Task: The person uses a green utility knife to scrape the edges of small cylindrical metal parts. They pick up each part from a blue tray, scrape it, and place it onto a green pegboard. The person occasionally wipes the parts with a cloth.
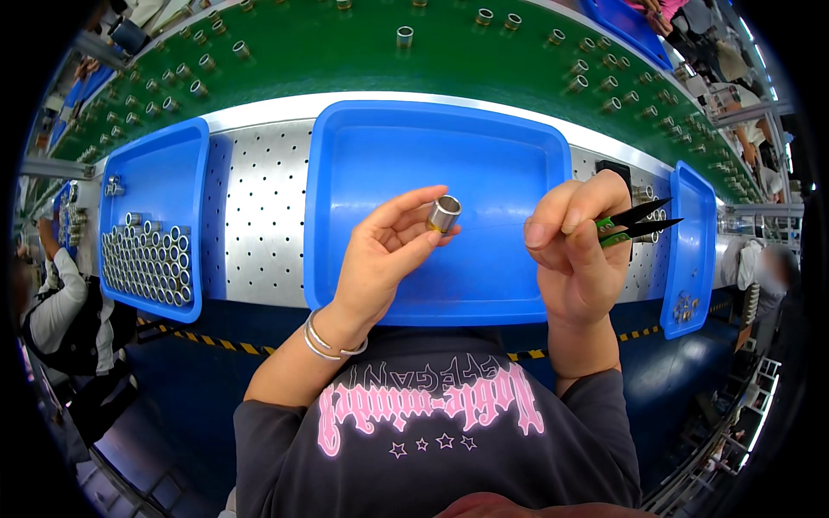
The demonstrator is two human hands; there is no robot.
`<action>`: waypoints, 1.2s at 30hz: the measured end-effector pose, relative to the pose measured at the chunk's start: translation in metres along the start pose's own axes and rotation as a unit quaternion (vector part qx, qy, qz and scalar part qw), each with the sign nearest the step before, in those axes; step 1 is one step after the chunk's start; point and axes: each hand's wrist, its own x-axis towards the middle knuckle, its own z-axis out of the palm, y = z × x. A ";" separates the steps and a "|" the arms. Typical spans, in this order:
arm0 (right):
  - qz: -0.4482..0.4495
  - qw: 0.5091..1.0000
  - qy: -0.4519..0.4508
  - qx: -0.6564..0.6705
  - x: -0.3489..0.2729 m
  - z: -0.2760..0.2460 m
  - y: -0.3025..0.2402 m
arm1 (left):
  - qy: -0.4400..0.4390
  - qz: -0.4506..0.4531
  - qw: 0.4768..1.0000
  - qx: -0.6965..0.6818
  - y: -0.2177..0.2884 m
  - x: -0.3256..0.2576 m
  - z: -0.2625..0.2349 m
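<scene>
One tube [445,213] is up in the left hand [384,250], pinched between thumb and fingers, above the middle tray [440,306]! Look at its lean: the long axis runs from seven o'clock to one, open mouth upward, rim in plain sight. The thumb covers some of the lower wall, the fingers' tips tuck behind it, and the depth of the bore is hard to read.

Across at three o'clock, apart from the left, the right hand [579,237] is closed round the snips [635,226], blades parted and pointing at three, green handles mostly lost in the grip. Thumb and finger meet at its front; whether anything thin is caught there, I cannot tell. That hand also blocks part of the middle tray's rim.

Out at nine o'clock, the left tray [201,216] carries packed tubes [147,263], mouths up. At three, the right tray [682,250] holds bits [686,306] too small to name. The snips partly hide metal pieces on the tabletop [263,224]. Up at twelve, the green belt [345,65] bears more tubes, the farthest cut off by the dark rim.
</scene>
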 end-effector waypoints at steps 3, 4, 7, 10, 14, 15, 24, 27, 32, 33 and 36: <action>-0.004 1.000 0.003 -0.012 0.002 0.004 -0.001 | -0.009 0.013 0.999 0.031 -0.002 0.000 -0.002; -0.005 1.000 0.009 -0.017 0.002 0.005 -0.002 | -0.015 0.017 0.999 0.048 -0.003 0.000 -0.002; -0.006 0.997 0.040 -0.060 0.007 0.004 -0.002 | -0.032 0.023 0.995 0.094 -0.002 -0.002 0.001; -0.011 0.993 0.049 -0.110 0.017 -0.006 0.001 | -0.015 0.000 0.998 0.065 0.004 -0.003 0.002; 0.059 0.986 0.035 -0.150 0.004 -0.027 0.020 | 0.035 -0.023 0.999 -0.029 0.012 -0.001 -0.001; 0.077 0.976 0.016 -0.203 -0.003 -0.026 0.025 | 0.043 -0.025 0.998 -0.031 0.014 -0.001 -0.003; 0.099 0.882 -0.032 -0.460 -0.019 -0.005 0.035 | 0.049 -0.021 0.998 -0.016 0.012 -0.004 -0.006; 0.049 0.860 -0.027 -0.508 -0.018 -0.007 0.034 | 0.047 -0.008 0.999 -0.020 0.011 -0.003 -0.003; -0.016 0.837 -0.016 -0.547 -0.020 -0.012 0.040 | 0.039 0.003 0.999 -0.017 0.009 -0.003 -0.002; -0.019 0.837 -0.015 -0.546 -0.020 -0.012 0.040 | 0.039 0.004 0.999 -0.016 0.009 -0.004 -0.003; -0.010 0.837 -0.015 -0.547 -0.020 -0.011 0.038 | 0.034 0.008 0.999 -0.014 0.007 -0.003 -0.001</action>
